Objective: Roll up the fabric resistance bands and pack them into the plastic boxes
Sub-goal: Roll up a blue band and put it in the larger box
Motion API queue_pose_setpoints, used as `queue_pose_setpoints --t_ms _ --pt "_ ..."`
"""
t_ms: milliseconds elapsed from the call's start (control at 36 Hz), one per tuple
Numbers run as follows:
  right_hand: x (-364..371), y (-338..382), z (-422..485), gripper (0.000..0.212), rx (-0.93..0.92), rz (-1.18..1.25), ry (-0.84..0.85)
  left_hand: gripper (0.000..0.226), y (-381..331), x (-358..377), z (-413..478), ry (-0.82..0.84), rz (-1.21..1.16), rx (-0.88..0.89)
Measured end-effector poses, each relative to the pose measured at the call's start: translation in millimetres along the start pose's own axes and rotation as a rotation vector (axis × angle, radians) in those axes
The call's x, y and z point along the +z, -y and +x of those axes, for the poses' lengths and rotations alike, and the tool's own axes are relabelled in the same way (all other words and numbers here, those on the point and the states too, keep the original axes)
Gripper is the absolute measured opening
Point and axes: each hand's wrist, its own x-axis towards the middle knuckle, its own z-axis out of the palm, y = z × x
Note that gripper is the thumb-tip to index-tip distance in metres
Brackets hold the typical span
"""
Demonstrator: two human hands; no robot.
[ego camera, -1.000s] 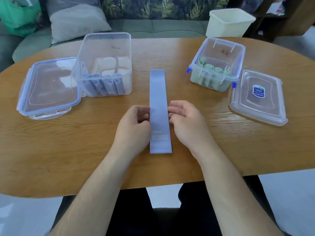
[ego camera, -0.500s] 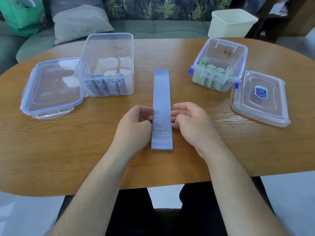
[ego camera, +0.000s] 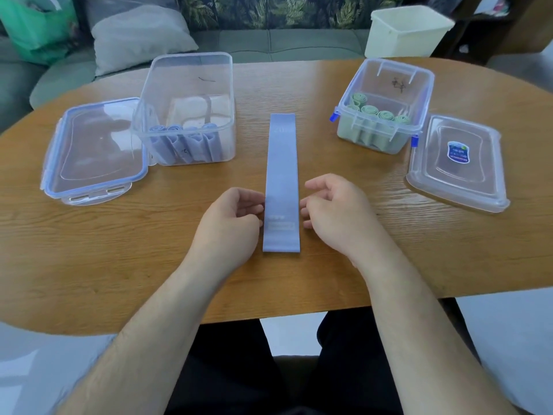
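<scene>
Blue resistance band point(ego camera: 281, 175) lies flat and unrolled at the middle of the wooden surface point(ego camera: 89, 250), running straight away from the person, its near end with a pale printed label between the two hands. The left hand point(ego camera: 230, 223) rests on the surface at the band's left side, its grip slack: the fingers are loosely curled and their tips touch the band's left edge without closing round it. The right hand point(ego camera: 335, 211) rests at the band's right side, its grip also slack and holding nothing, the curled fingertips just beside the right edge with a thin strip of wood showing between.

To the left of the band stands a tall clear plastic box point(ego camera: 185, 85) with rolled blue bands point(ego camera: 182, 142) standing on end along its near wall. Its blue-rimmed lid point(ego camera: 95, 148) lies flat just to the left, touching the box. To the right stands a smaller clear box point(ego camera: 419, 94) with blue clips, and rolled green bands point(ego camera: 369, 110) are packed upright in it. Its lid point(ego camera: 454, 163), which bears a blue sticker point(ego camera: 457, 152), lies just beside it on the right.

Beyond the surface are a grey-green sofa point(ego camera: 269, 43) with a grey cushion point(ego camera: 137, 34), a green bag point(ego camera: 39, 28) and a cream plastic bin point(ego camera: 404, 34)
</scene>
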Motion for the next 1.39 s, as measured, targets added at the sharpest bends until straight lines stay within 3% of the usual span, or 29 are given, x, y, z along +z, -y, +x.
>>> queue_pose_setpoints --t_ms 83,611,833,889,1056,1194,1389 --pt "1.5 2.3 -3.9 0.042 0.011 -0.040 -0.004 0.036 0.7 1.4 -4.6 -0.014 0.040 0.026" --pt "-5.6 -1.9 -22.9 0.029 0.004 -0.103 0.005 0.029 10.3 -13.7 -37.7 0.097 0.187 0.110" --pt "-7.0 -17.5 -36.4 0.028 -0.092 -0.103 0.024 0.023 12.6 -12.4 -36.9 0.087 0.271 0.163" --pt "-9.0 -20.8 -41.6 0.024 -0.178 -0.125 0.014 0.018 14.2 -13.5 -35.0 0.072 0.349 0.235" --pt "-7.0 -20.1 -43.7 0.017 -0.496 -0.267 -0.015 0.017 28.1 -15.7 -29.2 0.069 0.681 0.758" --pt "-5.0 -24.4 -36.6 0.014 -0.604 -0.355 0.013 0.008 30.0 -16.4 -23.8 0.116 0.740 0.869" --pt "-4.6 -27.5 -30.2 0.006 -0.573 -0.444 0.117 0.008 27.0 -19.8 -15.6 0.185 0.770 0.895"
